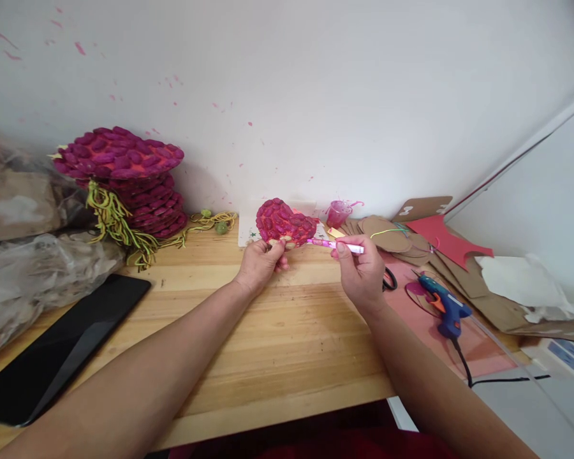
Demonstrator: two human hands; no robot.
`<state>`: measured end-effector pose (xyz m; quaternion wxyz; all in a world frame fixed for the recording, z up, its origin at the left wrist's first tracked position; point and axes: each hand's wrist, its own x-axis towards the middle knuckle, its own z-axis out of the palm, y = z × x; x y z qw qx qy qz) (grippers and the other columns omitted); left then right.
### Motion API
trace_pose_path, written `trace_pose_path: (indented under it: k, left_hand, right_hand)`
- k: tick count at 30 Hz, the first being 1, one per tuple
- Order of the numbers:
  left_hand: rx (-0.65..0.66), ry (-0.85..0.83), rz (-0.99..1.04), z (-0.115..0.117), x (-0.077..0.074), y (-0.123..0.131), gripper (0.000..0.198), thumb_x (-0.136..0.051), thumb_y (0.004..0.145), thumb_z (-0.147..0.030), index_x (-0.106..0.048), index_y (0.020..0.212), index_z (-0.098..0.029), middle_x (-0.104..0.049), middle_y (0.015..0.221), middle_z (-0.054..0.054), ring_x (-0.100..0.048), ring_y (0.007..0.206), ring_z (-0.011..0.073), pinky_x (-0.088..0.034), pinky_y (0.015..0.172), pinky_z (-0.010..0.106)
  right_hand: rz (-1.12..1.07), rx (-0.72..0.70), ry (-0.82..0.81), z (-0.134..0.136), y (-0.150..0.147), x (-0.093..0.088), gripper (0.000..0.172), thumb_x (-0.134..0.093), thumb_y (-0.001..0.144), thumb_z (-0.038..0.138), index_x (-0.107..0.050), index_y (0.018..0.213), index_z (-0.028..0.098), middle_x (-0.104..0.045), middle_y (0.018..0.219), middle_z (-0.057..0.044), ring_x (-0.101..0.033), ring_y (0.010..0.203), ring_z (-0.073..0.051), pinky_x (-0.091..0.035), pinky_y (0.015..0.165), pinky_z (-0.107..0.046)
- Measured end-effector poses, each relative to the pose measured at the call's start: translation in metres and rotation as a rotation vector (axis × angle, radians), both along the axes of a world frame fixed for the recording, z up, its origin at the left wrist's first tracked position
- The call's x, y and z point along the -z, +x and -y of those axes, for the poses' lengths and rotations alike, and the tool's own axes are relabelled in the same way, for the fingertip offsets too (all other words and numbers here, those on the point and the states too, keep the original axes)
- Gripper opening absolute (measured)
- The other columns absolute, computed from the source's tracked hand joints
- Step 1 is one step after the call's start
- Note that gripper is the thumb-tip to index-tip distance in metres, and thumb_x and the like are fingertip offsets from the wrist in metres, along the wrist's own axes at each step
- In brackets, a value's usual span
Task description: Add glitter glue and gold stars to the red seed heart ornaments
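A heart-shaped piece point(284, 220), covered in magenta shell-like bumps, is pinched at its lower edge by my left hand point(261, 260). A few bumps near my left thumb are still pale beige. My right hand point(362, 271) grips a slim paintbrush point(349, 247) with a white, pink-smeared handle. Its tip points left and meets the lower right edge of the heart, though I cannot tell if it touches. Behind the heart lies a white sheet point(245, 233). A small plastic cup point(339, 213), stained pink, stands just beyond my right hand.
At left are a stack of magenta bumpy pieces point(124, 156), yellow-green yarn point(108, 207), plastic bags point(43, 280) and a black tablet or phone point(67, 350). To the right lie cardboard pieces point(382, 236), red card point(442, 239), scissors point(390, 279) and a corded blue glue gun point(444, 309).
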<state>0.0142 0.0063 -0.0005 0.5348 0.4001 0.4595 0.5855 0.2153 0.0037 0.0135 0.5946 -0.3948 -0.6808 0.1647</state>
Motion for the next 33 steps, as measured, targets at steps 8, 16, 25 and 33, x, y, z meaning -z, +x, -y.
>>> trace_pose_path:
  k: [8,16,25,33]
  left_hand:
    - [0.003,-0.002,-0.001,0.0010,-0.0009,0.0002,0.037,-0.075,0.077,-0.043,-0.059,0.058,-0.015,-0.059,0.047,0.001,-0.052,0.040,0.0082,-0.036,0.040,0.019]
    - [0.012,-0.025,0.047,0.0011,-0.0028,-0.0005,0.038,-0.079,0.074,-0.046,-0.061,0.064,-0.014,-0.058,0.048,-0.001,-0.054,0.042,0.0087,-0.035,0.039,0.018]
    - [0.021,-0.061,0.136,0.0019,-0.0068,-0.0034,0.040,-0.082,0.070,-0.048,-0.062,0.070,-0.014,-0.056,0.049,-0.003,-0.054,0.043,0.0082,-0.035,0.040,0.017]
    - [0.036,-0.062,0.143,0.0001,-0.0048,-0.0047,0.042,-0.083,0.067,-0.050,-0.063,0.070,-0.014,-0.056,0.048,-0.003,-0.054,0.042,0.0083,-0.034,0.039,0.018]
  right_hand:
    - [0.000,0.008,0.012,0.0006,0.0004,-0.0008,0.015,-0.061,0.096,0.036,-0.062,0.102,0.021,-0.068,0.079,-0.001,-0.065,0.072,-0.016,-0.052,0.068,-0.030]
    - [-0.020,-0.018,-0.015,-0.0009,0.0009,-0.0006,0.016,-0.061,0.096,0.037,-0.062,0.101,0.022,-0.068,0.078,-0.001,-0.065,0.071,-0.016,-0.052,0.067,-0.030]
    - [-0.047,-0.035,-0.024,0.0015,-0.0010,-0.0018,0.017,-0.062,0.096,0.039,-0.063,0.100,0.022,-0.068,0.078,-0.001,-0.065,0.070,-0.016,-0.053,0.067,-0.030]
    - [-0.084,-0.044,-0.016,0.0025,-0.0022,-0.0018,0.018,-0.062,0.096,0.039,-0.062,0.099,0.022,-0.069,0.077,-0.001,-0.066,0.070,-0.016,-0.053,0.066,-0.030]
